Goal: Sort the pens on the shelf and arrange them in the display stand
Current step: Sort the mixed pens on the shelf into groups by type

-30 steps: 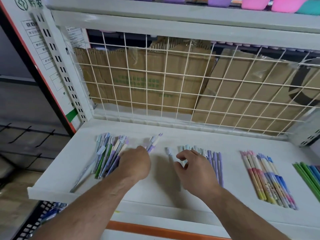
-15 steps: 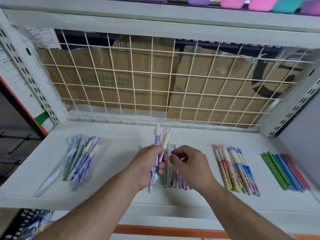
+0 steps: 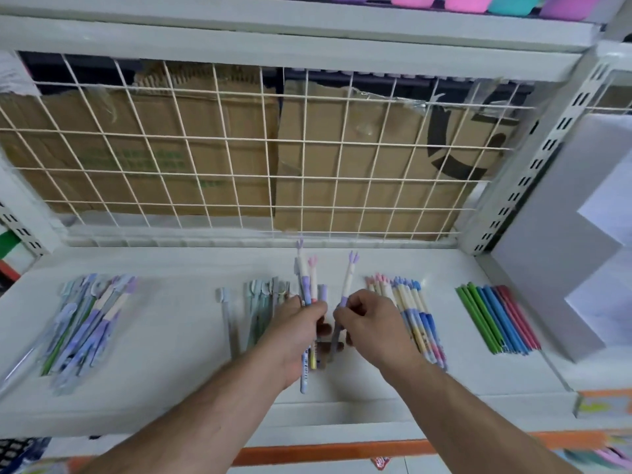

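My left hand (image 3: 297,331) grips two pens (image 3: 305,282) upright above the white shelf (image 3: 178,336), one with a purple top and one with a pink top. My right hand (image 3: 371,325) pinches a single purple-topped pen (image 3: 349,278) just to the right of them. A mixed heap of pens (image 3: 87,316) lies at the shelf's left. A row of pale green and grey pens (image 3: 260,302) lies partly behind my left hand. A row of pink and blue pens (image 3: 415,309) lies to the right of my right hand.
Thin green, blue and red pens (image 3: 496,319) lie in a row at the far right. A white wire grid (image 3: 239,155) with cardboard behind it closes the back. A grey stepped stand (image 3: 561,254) rises at the right. Coloured cases sit on the upper shelf (image 3: 461,1).
My left hand has lifted pens off the shelf, and my right hand has drawn one purple-topped pen out of that bunch to the right. The view has shifted right.
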Tool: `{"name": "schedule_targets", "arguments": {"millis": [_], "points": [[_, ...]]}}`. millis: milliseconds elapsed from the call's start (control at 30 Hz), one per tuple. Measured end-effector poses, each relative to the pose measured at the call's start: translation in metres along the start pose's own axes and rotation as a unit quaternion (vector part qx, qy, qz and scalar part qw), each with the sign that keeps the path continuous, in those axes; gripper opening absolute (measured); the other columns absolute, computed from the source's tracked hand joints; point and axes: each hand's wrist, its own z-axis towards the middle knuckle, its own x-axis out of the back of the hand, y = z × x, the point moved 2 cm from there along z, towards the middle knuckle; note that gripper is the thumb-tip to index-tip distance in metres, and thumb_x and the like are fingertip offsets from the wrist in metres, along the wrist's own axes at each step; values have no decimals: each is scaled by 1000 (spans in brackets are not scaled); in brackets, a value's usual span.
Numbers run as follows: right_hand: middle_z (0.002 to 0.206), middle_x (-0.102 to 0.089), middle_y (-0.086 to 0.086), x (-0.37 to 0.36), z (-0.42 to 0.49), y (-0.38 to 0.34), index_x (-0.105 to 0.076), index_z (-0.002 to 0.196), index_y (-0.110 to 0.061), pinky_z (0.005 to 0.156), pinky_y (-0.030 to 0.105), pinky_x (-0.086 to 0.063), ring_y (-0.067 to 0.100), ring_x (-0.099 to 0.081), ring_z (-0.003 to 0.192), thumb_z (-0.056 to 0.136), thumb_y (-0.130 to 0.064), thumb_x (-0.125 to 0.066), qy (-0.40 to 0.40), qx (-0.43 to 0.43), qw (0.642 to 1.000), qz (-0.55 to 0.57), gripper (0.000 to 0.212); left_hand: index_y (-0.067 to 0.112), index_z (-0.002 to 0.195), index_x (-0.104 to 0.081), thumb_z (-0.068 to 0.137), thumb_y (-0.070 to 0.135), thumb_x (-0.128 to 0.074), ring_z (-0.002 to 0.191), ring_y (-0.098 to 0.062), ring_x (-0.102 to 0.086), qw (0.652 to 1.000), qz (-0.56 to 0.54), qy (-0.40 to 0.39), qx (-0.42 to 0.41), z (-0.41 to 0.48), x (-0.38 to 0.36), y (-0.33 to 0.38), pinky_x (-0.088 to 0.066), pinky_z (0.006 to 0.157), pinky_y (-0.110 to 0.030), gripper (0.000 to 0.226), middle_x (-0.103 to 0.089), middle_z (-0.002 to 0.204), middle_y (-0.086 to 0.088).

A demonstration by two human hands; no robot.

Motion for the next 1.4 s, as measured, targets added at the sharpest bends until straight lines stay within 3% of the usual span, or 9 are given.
{"name": "schedule_targets", "arguments": {"millis": [167, 233, 333, 533, 733, 900, 1033, 1200, 1400], "points": [[62, -66, 2, 21, 17, 13, -64, 84, -13, 43, 23, -39, 10, -49, 40, 89, -22, -64, 50, -23, 993, -101, 10, 13, 80, -46, 97, 13, -50, 57, -26, -47, 998, 51, 38, -19, 2, -11, -1, -36, 40, -19, 18, -42, 65, -10], [63, -68, 3, 23, 21, 17, -59, 92, -16, 43, 26, -46, 10, -54, 37, 92, -24, -62, 38, -23, 988, -147, 8, 14, 73, -45, 98, 12, -50, 49, -20, -38, 997, 59, 43, -28, 2, -14, -1, -34, 38, -19, 25, -40, 62, -7], [74, -68, 2, 23, 24, 21, -52, 104, -20, 53, 35, -58, 20, -68, 56, 94, -25, -55, 33, 20, 968, -249, 12, 15, 71, -43, 95, 8, -51, 44, -15, -32, 998, 40, 48, -24, 3, -13, -1, -32, 39, -20, 26, -39, 62, -5], [80, -64, -4, 22, 25, 22, -61, 101, -24, 53, 26, -45, 20, -65, 73, 97, -27, -43, 27, 59, 902, -426, 19, 8, 87, -51, 98, 12, -53, 59, -26, -48, 999, 15, 40, -11, -2, -14, 4, -37, 35, -18, 12, -49, 69, -10], [69, -66, -5, 15, 13, 10, -65, 80, -21, 53, 31, -51, 9, -60, 54, 94, -26, -58, 33, 96, 978, -185, 16, -1, 93, -64, 92, 5, -60, 91, -39, -69, 997, -55, 43, -20, -1, -17, 7, -54, 49, -27, 7, -67, 95, -26], [74, -71, 10, 12, -4, -2, -60, 86, -7, 47, 19, -44, 10, -67, 55, 89, -11, -70, -16, 36, 998, 52, 11, -4, 99, -66, 96, 5, -57, 56, -25, -66, 994, -102, 21, -32, -5, -26, 14, -54, 51, -30, 13, -68, 70, -14], [71, -66, 13, 12, -10, -2, -55, 86, -6, 45, 18, -44, 15, -62, 52, 89, 0, -67, -5, 27, 992, 120, 14, -3, 91, -68, 98, 4, -53, 56, -25, -56, 995, -93, -6, -40, -6, -33, 8, -44, 55, -31, 17, -65, 62, -12], [72, -70, -1, 26, -7, 11, -57, 92, -24, 45, 22, -44, 8, -61, 52, 91, -15, -66, 83, 47, 995, -28, 12, -2, 96, -66, 98, 5, -56, 71, -29, -66, 994, -98, -14, -35, 1, -35, 2, -57, 62, -36, 13, -70, 79, -17], [74, -64, -7, 48, 3, 28, -58, 97, -26, 59, 33, -55, 16, -64, 64, 93, -37, -61, 136, 9, 969, -204, 12, 1, 105, -65, 100, 12, -53, 53, -17, -47, 997, -66, 20, -24, 4, -29, 1, -46, 53, -29, 17, -54, 65, -7]]}}
